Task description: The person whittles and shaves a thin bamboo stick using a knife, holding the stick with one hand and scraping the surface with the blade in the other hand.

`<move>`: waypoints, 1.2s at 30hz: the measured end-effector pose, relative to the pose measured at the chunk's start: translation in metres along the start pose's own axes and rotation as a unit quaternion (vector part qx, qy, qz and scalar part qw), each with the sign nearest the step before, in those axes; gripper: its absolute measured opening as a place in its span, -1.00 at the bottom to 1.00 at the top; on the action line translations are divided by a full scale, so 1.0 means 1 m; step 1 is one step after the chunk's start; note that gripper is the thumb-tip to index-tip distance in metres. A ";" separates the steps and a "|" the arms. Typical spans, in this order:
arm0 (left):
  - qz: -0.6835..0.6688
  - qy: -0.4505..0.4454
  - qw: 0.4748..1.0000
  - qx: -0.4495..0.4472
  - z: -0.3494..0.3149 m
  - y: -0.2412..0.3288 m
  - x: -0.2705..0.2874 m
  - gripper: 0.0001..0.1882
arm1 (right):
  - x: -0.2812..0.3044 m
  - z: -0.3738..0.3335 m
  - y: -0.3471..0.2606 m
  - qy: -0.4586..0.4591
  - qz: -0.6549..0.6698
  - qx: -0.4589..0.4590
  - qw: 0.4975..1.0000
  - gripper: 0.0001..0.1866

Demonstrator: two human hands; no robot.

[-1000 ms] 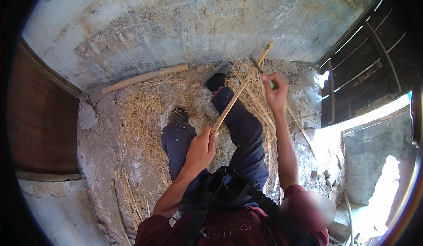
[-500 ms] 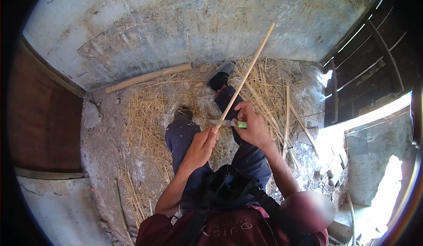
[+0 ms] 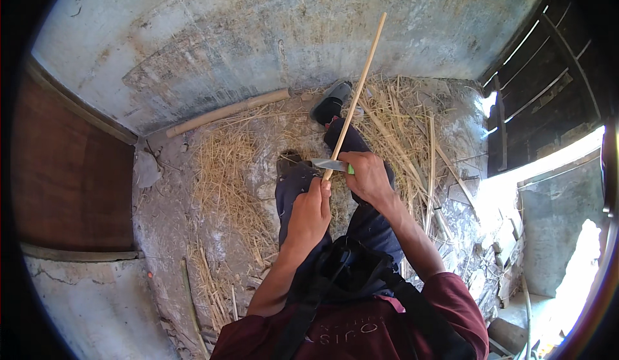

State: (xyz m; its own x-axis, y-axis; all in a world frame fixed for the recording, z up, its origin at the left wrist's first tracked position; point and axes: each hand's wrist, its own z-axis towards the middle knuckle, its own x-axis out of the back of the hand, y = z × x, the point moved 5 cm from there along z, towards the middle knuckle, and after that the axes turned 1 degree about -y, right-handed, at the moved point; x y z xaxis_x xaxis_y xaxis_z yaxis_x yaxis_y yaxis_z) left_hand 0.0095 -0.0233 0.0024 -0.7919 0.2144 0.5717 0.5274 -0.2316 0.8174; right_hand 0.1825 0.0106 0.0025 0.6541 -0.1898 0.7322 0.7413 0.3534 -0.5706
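Observation:
A long, thin, pale stick (image 3: pixel 358 89), which looks like bamboo, slants up and away in front of me. My left hand (image 3: pixel 311 210) is closed round its near end, thumb lying along it. A knife with a green handle and a short metal blade (image 3: pixel 327 164) is gripped in my right hand (image 3: pixel 369 178), fingers wrapped round the handle. The blade lies across the stick just beyond my left thumb and appears to touch it. Both hands are above my lap, between my dark-trousered legs.
Pale shavings (image 3: pixel 225 183) cover the floor around my feet. Split bamboo strips (image 3: pixel 431 166) lie on the right. A thick bamboo pole (image 3: pixel 229 112) rests along the foot of the stained wall (image 3: pixel 213 38). At the left stands a brown panel (image 3: pixel 71 173); rubble (image 3: pixel 506 237) lies at the right.
The stick has swung more upright. My right hand and the knife have come lower in front of my left hand, with the knuckles now turned over the handle. The whole view has shifted slightly.

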 end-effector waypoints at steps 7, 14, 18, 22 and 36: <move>0.125 0.009 0.992 0.007 0.005 0.016 -0.016 -0.72 | 0.007 0.007 0.003 -0.035 -0.077 -0.008 0.996 -0.64; 0.177 0.031 0.984 -0.014 0.009 0.024 -0.028 -0.74 | 0.018 0.009 0.006 -0.024 -0.121 -0.029 0.992 -0.68; 0.172 0.032 0.985 -0.016 0.005 0.027 -0.033 -0.74 | 0.022 0.004 0.007 -0.012 -0.136 -0.041 0.990 -0.70; 0.187 0.037 0.982 -0.006 0.002 0.030 -0.032 -0.75 | 0.015 -0.001 0.014 -0.003 -0.130 -0.021 0.991 -0.67; 0.205 0.063 0.976 0.045 -0.011 0.014 0.017 -0.78 | -0.044 0.032 0.013 0.116 -0.093 -0.017 0.989 -0.70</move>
State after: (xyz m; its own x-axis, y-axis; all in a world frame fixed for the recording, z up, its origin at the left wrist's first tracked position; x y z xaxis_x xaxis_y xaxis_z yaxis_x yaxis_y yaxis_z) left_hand -0.0003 -0.0330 0.0227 -0.5368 0.0004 0.8437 0.8285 -0.1887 0.5272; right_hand 0.1580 0.0525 -0.0252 0.5193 -0.4545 0.7237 0.8545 0.2618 -0.4487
